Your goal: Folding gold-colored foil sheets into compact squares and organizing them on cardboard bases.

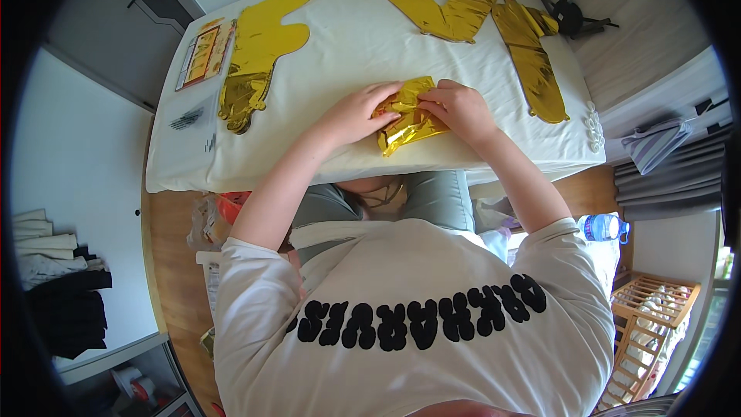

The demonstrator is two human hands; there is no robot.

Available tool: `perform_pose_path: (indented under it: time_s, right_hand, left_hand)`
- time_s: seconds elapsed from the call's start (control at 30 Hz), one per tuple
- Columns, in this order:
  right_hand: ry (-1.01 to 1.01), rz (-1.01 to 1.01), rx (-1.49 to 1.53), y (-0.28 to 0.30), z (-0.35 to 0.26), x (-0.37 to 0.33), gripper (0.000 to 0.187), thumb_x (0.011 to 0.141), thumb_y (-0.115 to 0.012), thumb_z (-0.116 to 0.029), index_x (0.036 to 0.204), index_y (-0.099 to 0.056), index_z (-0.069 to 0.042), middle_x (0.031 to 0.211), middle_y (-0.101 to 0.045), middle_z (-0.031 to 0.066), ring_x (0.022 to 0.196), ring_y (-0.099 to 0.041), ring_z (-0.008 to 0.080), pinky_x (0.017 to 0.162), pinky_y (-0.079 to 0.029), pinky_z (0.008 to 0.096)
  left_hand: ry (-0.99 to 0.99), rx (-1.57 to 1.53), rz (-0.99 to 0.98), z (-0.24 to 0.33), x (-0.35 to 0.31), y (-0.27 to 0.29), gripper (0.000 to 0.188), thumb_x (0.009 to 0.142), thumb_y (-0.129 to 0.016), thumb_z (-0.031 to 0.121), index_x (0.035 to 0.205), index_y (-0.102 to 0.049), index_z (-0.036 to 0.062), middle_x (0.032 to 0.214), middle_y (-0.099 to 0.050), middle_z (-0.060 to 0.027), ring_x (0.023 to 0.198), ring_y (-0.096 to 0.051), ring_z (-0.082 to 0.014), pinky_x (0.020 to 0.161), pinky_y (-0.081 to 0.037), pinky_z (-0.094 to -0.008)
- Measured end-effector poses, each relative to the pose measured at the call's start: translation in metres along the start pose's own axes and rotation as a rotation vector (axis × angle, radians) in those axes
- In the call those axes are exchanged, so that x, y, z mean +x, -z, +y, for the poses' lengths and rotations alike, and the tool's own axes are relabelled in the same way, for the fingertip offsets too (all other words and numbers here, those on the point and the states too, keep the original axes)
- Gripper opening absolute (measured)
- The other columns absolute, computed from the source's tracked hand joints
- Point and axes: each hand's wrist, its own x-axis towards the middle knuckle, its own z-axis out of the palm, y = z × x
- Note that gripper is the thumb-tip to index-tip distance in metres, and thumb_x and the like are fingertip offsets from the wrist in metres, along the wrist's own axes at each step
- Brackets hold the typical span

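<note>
A crumpled, partly folded gold foil balloon (407,133) lies near the front edge of the white-covered table. My left hand (364,113) grips its left side, thumb and fingers bent round the foil. At the upper right of the same balloon, my right hand (461,110) pinches the foil between thumb and curled fingers. Three more flat gold foil balloons lie spread out: a curvy one (270,31) at the left, an angular one (448,19) with a triangular hole at the far side, and a long one (532,66) at the right.
Left on the table (332,46) are a picture card (202,55) and a clear bag (187,122) with dark pieces inside. A black router (570,18) with antennas stands at the far right corner. A coiled white cord (593,128) lies by the right edge.
</note>
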Motion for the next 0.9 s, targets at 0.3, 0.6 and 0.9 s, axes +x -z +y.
perform_pose_path:
  time_s: [0.3,0.6,0.9]
  right_hand:
    - [0.073,-0.107,0.172,0.014,0.016,0.008,0.02,0.088,-0.078,-0.015,0.105,-0.081,-0.006,0.09,-0.07,0.0113,0.082,-0.068,0.0298,0.077,-0.056,0.0388]
    - [0.107,-0.103,0.189,0.013,0.022,0.006,0.017,0.091,-0.078,-0.012,0.104,-0.076,-0.003,0.09,-0.07,0.0108,0.081,-0.069,0.0262,0.077,-0.056,0.0354]
    - [-0.21,-0.175,0.484,0.012,0.033,0.004,0.018,0.094,-0.074,-0.002,0.11,-0.065,-0.001,0.095,-0.072,0.0081,0.09,-0.068,0.0138,0.082,-0.057,0.0283]
  left_hand:
    - [-0.059,0.214,0.028,0.017,0.003,0.001,0.064,0.099,-0.069,0.044,0.15,-0.052,0.0088,0.149,-0.056,-0.0155,0.137,-0.055,-0.0338,0.115,-0.044,-0.0445]
    - [-0.187,0.474,-0.137,0.009,0.019,-0.033,0.075,0.11,-0.045,0.046,0.168,-0.018,0.0075,0.168,-0.033,-0.0198,0.157,-0.032,-0.0319,0.129,-0.024,-0.0484]
    - [-0.226,0.57,-0.116,0.006,0.019,-0.038,0.069,0.11,-0.045,0.045,0.164,-0.03,0.0047,0.17,-0.033,-0.0168,0.158,-0.029,-0.031,0.13,-0.023,-0.0472]
